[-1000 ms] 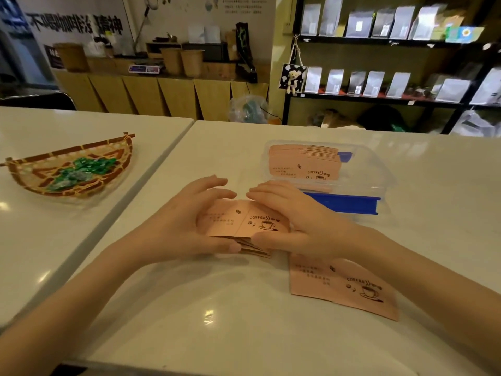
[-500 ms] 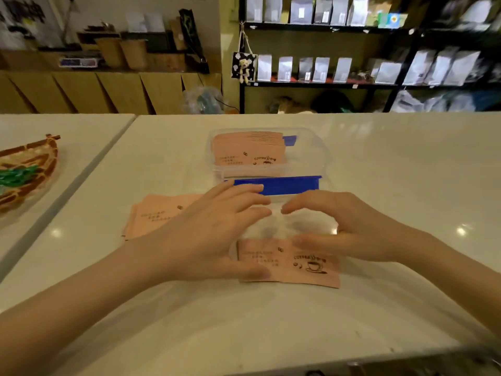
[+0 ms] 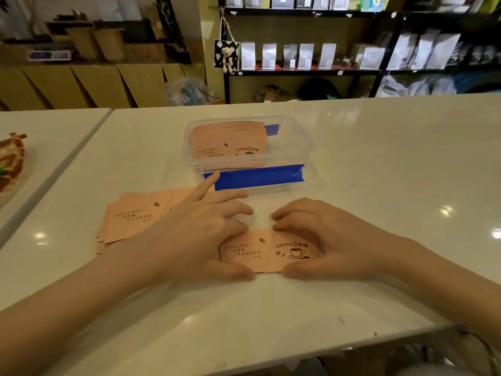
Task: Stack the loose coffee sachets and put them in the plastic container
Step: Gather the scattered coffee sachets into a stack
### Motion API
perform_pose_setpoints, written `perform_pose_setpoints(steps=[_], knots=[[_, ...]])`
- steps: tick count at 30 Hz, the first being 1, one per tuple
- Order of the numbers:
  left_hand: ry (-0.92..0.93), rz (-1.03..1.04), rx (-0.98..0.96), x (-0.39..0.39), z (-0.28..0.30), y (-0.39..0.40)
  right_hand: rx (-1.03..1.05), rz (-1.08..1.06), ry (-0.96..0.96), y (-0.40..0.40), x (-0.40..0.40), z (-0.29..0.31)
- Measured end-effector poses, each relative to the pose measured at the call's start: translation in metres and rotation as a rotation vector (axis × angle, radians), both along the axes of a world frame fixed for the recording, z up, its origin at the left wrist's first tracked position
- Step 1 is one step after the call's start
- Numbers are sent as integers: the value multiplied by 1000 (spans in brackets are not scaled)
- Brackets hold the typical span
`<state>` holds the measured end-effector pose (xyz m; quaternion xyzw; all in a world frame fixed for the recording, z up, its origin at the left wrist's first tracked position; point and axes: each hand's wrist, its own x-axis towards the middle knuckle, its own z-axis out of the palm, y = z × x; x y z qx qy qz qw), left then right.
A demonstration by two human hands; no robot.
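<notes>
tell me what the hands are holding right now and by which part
Both hands bracket one coffee sachet flat on the table: left hand at its left end, right hand at its right end. Nothing is lifted.

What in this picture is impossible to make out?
Head view:
- Sachet between the hands: both ends lie under the left hand and right hand.
- Loose sachet pile: right part behind the left hand; count unclear.
- Woven basket: cut off by the left edge.

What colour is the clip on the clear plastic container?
Blue clip, clearest in the head view.
</notes>
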<state>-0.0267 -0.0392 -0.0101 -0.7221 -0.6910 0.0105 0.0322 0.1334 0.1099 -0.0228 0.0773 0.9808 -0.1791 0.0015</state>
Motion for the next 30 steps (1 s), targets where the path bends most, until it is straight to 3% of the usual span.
perform_pose_setpoints(steps=[4, 10, 17, 23, 30], knots=[[-118, 13, 44, 1, 0, -2, -38, 21, 9, 3, -6, 7], [-237, 74, 267, -8, 30, -12, -106, 47, 130, 3, -17, 42], [-353, 184, 380, -32, 39, -30, -13, 127, 164, -5, -48, 79], [-540, 346, 401, -47, 44, -57, 62, 178, 180, -9, -71, 102], [-569, 474, 443, -70, 40, -87, 0, 209, 188, -30, -108, 84]])
